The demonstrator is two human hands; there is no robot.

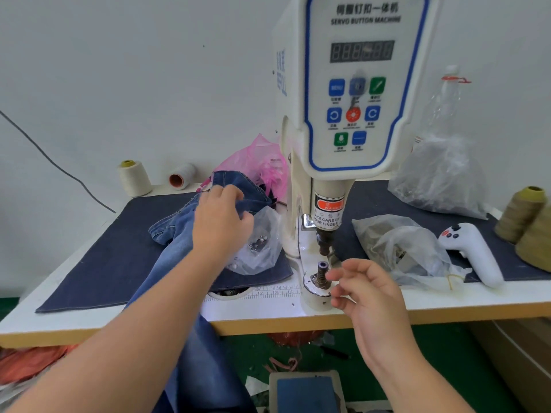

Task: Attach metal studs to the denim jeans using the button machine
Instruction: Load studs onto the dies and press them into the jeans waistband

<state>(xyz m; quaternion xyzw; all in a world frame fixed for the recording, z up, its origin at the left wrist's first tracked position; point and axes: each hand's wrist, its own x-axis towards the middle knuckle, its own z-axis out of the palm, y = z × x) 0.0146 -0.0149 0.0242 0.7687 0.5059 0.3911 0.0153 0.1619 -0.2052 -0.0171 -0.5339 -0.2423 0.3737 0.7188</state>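
The white servo button machine (354,93) stands at the middle of the table, its punch (325,242) raised above the lower die post (322,272). Blue denim jeans (176,234) lie bunched left of the machine and hang over the table's front edge. My left hand (220,222) rests on the jeans with fingers bent over the fabric, beside a clear bag of metal studs (259,245). My right hand (366,296) hovers just right of the die post, fingers loosely curled; whether it pinches a stud cannot be made out.
A dark denim mat (104,263) covers the table. Thread cones (134,178) stand at back left and far right (524,213). Clear plastic bags (411,251), a white handheld controller (474,251) and a pink bag (259,162) surround the machine. A foot pedal (307,391) sits on the floor.
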